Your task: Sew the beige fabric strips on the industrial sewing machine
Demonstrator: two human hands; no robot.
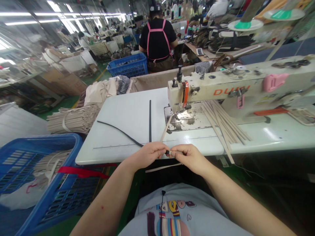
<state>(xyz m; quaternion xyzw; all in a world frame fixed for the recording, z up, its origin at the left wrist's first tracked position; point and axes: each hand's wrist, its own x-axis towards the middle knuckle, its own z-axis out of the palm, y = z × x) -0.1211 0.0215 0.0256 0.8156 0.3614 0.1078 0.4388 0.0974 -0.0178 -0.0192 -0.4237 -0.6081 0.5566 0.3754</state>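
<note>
**Close pinch**

Head view: I see the left hand [148,154] pinching a black piece [167,152], the right hand [192,158] a pale strip [170,152], by the front of the table [130,109], seemingly close for control (whether they touch, I can't tell).

Machine [197,86]: orange capitals [217,92] are showing along its side, starting "DU"; a metal fitting is crossing the later letters, leaving the full word uncertain. Yellowish label [268,97] is sitting lower and to the right, its print blurring out. Table [123,108]: thin printed scale [118,146] is running near the front edge, any figures being too fine to read. Shirt [209,203]: coloured letter-like shapes [173,206] are spreading across the front, forming no sure word.
</note>
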